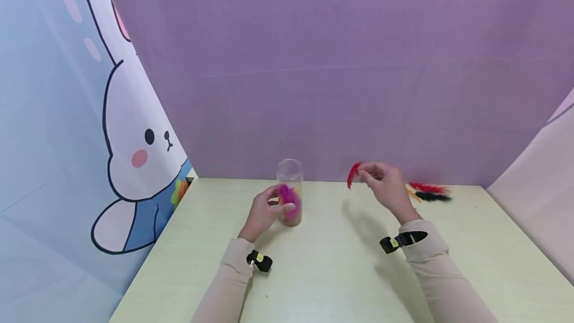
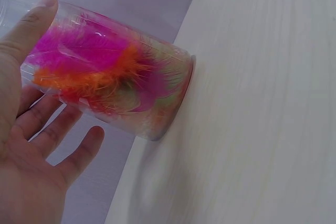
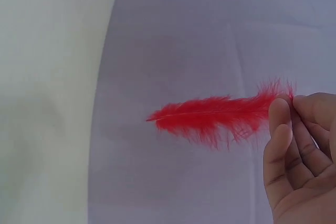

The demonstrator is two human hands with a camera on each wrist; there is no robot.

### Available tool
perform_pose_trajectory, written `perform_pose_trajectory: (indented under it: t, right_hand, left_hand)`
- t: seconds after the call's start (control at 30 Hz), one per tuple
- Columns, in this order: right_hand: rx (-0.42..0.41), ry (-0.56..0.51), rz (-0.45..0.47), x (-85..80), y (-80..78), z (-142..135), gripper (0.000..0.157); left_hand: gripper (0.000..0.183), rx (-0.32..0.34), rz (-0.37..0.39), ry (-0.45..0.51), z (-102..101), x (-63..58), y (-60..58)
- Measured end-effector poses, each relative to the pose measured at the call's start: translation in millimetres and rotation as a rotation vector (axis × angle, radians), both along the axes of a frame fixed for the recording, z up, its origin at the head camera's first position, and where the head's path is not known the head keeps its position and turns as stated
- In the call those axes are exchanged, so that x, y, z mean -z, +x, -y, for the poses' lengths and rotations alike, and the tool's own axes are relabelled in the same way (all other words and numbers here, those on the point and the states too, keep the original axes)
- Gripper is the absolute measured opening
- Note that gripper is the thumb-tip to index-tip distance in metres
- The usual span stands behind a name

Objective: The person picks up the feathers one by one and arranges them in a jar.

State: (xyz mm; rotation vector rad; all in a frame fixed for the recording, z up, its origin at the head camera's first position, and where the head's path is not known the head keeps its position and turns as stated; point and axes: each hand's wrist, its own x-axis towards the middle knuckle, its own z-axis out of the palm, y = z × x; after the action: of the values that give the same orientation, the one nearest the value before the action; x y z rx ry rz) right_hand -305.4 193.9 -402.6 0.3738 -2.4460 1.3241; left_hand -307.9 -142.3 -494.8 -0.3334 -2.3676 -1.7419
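Note:
A clear glass jar (image 1: 290, 169) stands upright on the table, with magenta, orange and red feathers (image 2: 89, 72) inside it. My left hand (image 1: 263, 214) holds the jar from its left side, thumb on the near face and fingers towards the back. To the right of the jar, my right hand (image 1: 386, 189) is raised over the table. It pinches a red feather (image 3: 210, 114) by one end between thumb and fingertips. The feather's bare quill tip points away from the hand, and in the head view it hangs downward.
On the table (image 1: 327, 273), right of my right hand, lie a red feather (image 1: 430, 188), a black feather (image 1: 432, 197) and a partly hidden orange feather (image 1: 413, 195). A purple cloth (image 1: 332, 74) hangs behind the table; a rabbit-printed cloth (image 1: 130, 153) is at the left.

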Motion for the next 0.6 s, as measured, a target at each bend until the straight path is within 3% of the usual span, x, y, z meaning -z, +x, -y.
perform_pose_trajectory:
  t: [0.33, 0.6]
  right_hand:
    - [-0.019, -0.066, -0.076, -19.9, 7.7, 14.0, 0.019]
    - [-0.01, -0.1, -0.076, -36.5, 12.7, 26.0, 0.021]
  left_hand:
    - [0.064, 0.002, -0.007, -0.03, 1.7, 0.3, 0.9]
    - [0.066, 0.013, -0.003, -0.043, 1.6, 0.8, 0.6]
